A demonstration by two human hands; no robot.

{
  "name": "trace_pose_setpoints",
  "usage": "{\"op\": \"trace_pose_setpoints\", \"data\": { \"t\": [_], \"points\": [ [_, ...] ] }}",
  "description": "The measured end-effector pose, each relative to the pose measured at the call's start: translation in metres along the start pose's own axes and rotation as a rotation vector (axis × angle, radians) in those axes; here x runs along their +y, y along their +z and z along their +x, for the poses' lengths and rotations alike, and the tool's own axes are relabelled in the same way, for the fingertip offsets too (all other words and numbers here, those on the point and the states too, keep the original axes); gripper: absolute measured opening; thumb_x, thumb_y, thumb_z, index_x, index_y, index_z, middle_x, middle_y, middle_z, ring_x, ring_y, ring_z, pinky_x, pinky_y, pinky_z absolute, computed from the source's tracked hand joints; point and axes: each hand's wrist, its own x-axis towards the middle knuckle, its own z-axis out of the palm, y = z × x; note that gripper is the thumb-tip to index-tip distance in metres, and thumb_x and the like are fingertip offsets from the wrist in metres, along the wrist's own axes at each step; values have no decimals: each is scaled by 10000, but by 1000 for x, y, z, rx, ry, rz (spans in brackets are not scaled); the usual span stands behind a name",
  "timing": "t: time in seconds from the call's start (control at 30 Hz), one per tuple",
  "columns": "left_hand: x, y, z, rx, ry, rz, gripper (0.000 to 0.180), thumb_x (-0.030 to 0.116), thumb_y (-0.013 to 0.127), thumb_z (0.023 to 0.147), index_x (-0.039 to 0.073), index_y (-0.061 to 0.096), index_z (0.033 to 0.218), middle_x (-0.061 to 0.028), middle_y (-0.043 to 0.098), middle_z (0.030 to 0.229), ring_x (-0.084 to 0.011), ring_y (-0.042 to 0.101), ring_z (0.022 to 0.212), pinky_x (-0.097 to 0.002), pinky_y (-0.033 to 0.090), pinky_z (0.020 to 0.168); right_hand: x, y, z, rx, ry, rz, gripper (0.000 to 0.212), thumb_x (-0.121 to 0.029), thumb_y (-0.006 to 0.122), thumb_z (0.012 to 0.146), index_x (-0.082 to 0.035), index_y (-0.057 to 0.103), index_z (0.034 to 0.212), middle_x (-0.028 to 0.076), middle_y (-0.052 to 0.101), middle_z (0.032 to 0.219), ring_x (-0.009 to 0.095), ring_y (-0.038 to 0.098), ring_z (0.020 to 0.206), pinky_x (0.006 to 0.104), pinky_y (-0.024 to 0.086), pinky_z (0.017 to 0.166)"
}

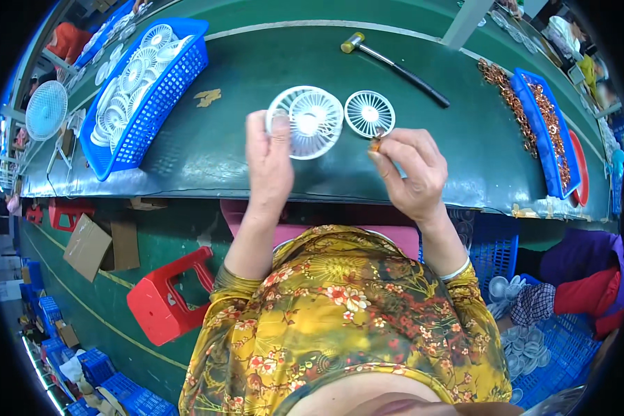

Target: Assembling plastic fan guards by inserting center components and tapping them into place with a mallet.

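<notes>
My left hand (269, 156) grips the left edge of a white round fan grille (317, 139), with the thumb on top of the rim. A second ring seems to overlap inside it, but I cannot tell how many pieces are there. Just to its right, a smaller white spoked grille (369, 111) is over the green tabletop. At its lower edge, my right hand (414, 166) pinches a small copper-coloured metal piece (375, 144). Whether that piece touches the small grille is unclear. Beyond them lies a hammer (399, 68) with a yellowish head and a black handle.
On the left, a blue basket (161, 111) is heaped with white grilles. To the right, copper-coloured pieces (507, 104) lie loose beside a blue tray (530, 125) full of them. A red stool (161, 308) stands on the floor at left. Someone's red sleeve (589, 291) shows at right.
</notes>
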Motion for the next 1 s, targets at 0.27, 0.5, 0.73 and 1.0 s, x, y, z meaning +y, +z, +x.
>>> {"op": "trace_pose_setpoints", "data": {
  "t": [0.27,0.5,0.73,1.0],
  "points": [
    [6,29,-22,-122,131,-28,232,249,443,1000,30,492,1055,-9,537,919,-45,480,830,-205,418,734,-15,22,8,-55,-4,-34,165,-75,716,711,-71,613,839,55,597,770,231,569,673,338,463,586],
    [7,28,-34,-147,107,154,194,149,473,969,11,456,1106,-19,504,947,-63,460,806,-220,418,713,-17,32,-1,-201,104,-90,77,-65,636,777,-56,566,807,83,527,748,274,534,685,376,445,615],
    [-3,32,-30,-136,-16,-222,152,52,516,886,15,425,1001,-55,546,907,-89,515,751,-266,471,678,-22,43,-13,23,300,-99,203,-92,686,746,-38,582,912,96,577,835,301,563,806,391,462,689],
    [3,21,-38,-329,-230,-497,417,118,533,901,-30,420,1274,-101,552,1157,-151,557,1037,-276,446,890,-2,5,-2,-202,39,52,199,-200,740,731,-111,713,907,11,666,1110,293,489,1228,450,348,992]
  ]
}}
